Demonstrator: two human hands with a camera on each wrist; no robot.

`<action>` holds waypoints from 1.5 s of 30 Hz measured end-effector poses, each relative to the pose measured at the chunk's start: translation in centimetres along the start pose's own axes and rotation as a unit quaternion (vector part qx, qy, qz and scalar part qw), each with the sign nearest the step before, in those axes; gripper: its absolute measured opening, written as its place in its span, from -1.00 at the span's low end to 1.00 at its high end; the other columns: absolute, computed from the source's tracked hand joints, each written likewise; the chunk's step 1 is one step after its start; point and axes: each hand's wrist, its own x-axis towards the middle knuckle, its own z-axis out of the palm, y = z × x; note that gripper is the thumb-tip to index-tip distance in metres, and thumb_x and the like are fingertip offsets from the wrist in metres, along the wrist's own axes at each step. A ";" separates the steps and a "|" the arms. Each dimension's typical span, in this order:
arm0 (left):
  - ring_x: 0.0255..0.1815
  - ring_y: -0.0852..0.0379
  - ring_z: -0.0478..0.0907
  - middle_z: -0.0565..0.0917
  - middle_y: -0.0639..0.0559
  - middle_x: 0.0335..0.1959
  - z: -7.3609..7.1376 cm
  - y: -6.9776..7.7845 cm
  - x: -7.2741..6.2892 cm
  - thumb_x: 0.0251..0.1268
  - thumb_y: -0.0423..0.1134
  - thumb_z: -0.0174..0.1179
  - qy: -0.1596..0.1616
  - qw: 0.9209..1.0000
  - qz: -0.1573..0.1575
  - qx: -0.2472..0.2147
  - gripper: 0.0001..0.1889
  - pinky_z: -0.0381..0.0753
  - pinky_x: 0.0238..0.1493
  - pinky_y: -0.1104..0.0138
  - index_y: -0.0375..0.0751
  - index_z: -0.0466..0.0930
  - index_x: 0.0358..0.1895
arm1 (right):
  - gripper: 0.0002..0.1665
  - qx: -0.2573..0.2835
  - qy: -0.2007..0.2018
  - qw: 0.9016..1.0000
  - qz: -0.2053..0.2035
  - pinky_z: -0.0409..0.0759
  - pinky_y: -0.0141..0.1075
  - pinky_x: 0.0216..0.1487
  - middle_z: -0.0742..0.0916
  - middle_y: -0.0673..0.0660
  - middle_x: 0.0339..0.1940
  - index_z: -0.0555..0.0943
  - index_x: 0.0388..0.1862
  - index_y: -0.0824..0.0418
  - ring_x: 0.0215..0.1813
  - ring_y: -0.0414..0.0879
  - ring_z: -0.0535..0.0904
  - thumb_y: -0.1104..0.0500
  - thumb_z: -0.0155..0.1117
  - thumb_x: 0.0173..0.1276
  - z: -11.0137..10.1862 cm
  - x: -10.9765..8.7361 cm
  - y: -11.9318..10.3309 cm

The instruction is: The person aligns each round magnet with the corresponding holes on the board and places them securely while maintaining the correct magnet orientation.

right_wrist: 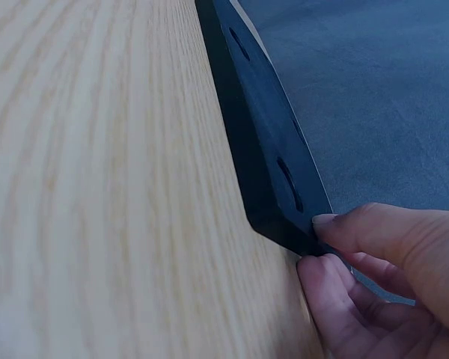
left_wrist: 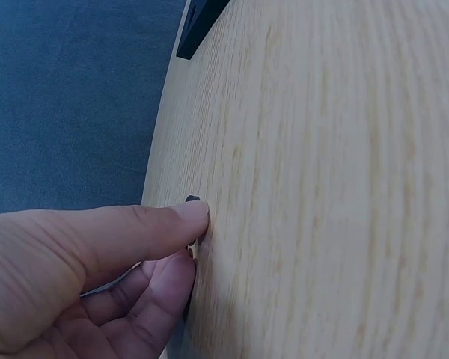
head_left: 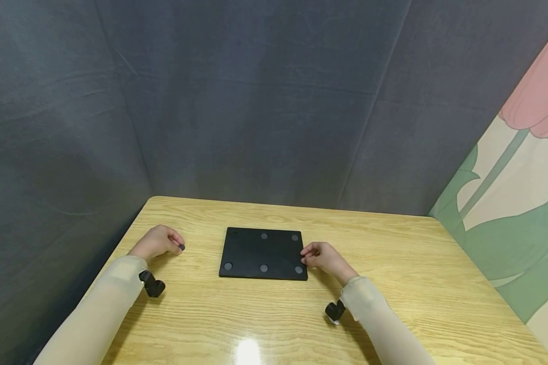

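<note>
A flat black rectangular board [head_left: 261, 253] lies on the wooden table, with several round grey discs [head_left: 264, 268] along its near and far edges. At the board's right edge, my right hand [head_left: 323, 259] pinches it near the near corner; the right wrist view has the thumb on top and a finger against the side. To the left of the board, my left hand [head_left: 160, 241] pinches a small dark piece [head_left: 181, 247] between thumb and fingers, close over the table. In the left wrist view the thumb covers most of that piece [left_wrist: 193, 198].
The light wooden table [head_left: 219, 319] reaches back to a dark grey-blue curtain [head_left: 255, 101], which also hangs along the left. On the right stands a wall panel [head_left: 520, 203] painted with a pink tulip and green leaves. Small black cameras [head_left: 151, 284] sit on both wrists.
</note>
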 end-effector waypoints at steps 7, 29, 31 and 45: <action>-0.25 0.02 0.50 0.67 -0.07 -0.31 0.0 0.0 0.0 0.00 -0.39 0.44 -0.004 1.000 -0.003 -0.001 -0.81 0.45 -0.04 0.11 -0.34 0.68 -0.28 | -0.78 0.002 0.003 1.000 0.003 0.58 -0.31 -0.23 0.63 0.20 -0.31 0.57 -0.12 0.46 -0.27 -0.15 0.61 0.44 0.22 0.23 0.1 0.0 0.0; -0.24 0.00 0.47 0.66 -0.08 -0.28 -0.1 -0.1 0.3 0.03 -0.35 0.42 -0.009 1.000 -0.024 0.018 -0.84 0.42 -0.05 0.11 -0.28 0.68 -0.30 | -0.79 0.001 0.005 1.000 0.008 0.56 -0.32 -0.25 0.65 0.17 -0.32 0.59 -0.14 0.42 -0.29 -0.15 0.60 0.43 0.24 0.22 0.1 0.1 -0.1; -0.25 0.00 0.47 0.66 -0.08 -0.28 -0.1 -0.1 0.2 0.03 -0.34 0.41 -0.009 0.999 -0.022 0.023 -0.85 0.43 -0.06 0.12 -0.28 0.69 -0.31 | -0.79 0.002 0.004 1.000 0.007 0.56 -0.33 -0.25 0.65 0.17 -0.33 0.59 -0.14 0.42 -0.29 -0.16 0.60 0.44 0.24 0.22 0.1 0.1 -0.1; -0.30 0.02 0.46 0.66 -0.08 -0.30 -0.1 0.3 0.0 0.05 -0.34 0.39 -0.009 0.999 -0.014 0.033 -0.85 0.43 -0.15 0.20 -0.28 0.68 -0.30 | -0.82 -0.003 0.004 1.000 0.023 0.55 -0.37 -0.26 0.64 0.16 -0.32 0.59 -0.16 0.39 -0.27 -0.13 0.60 0.44 0.22 0.23 0.1 0.3 0.1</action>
